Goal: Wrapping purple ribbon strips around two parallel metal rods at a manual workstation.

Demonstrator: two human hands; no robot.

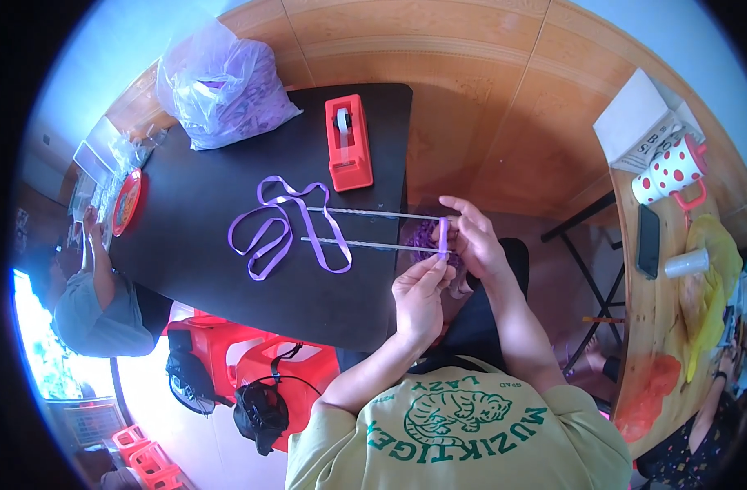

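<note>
Two thin silvery rods (365, 243) lie parallel, reaching from the black table past its right edge toward me. Across their near ends runs a short upright stretch of purple ribbon (444, 234). My left hand (421, 298) is closed, pinching the ribbon at the lower rod's end. Just right of the ribbon is my right hand (478, 241), its index finger stretched out and its fingers apart; some fingertips are hidden behind the ribbon. Under the hands hangs a dark purple bundle (421, 235), partly covered. A long purple ribbon (263, 214) lies in loose loops on the table, over the rods' far ends.
A red tape dispenser (349, 145) and a filled plastic bag (226, 90) stand on the black table (316, 290). Red stools (280, 359) carry black bags. On the wooden table at right are a dotted tumbler (667, 173) and a phone (648, 241). Other people sit left and lower right.
</note>
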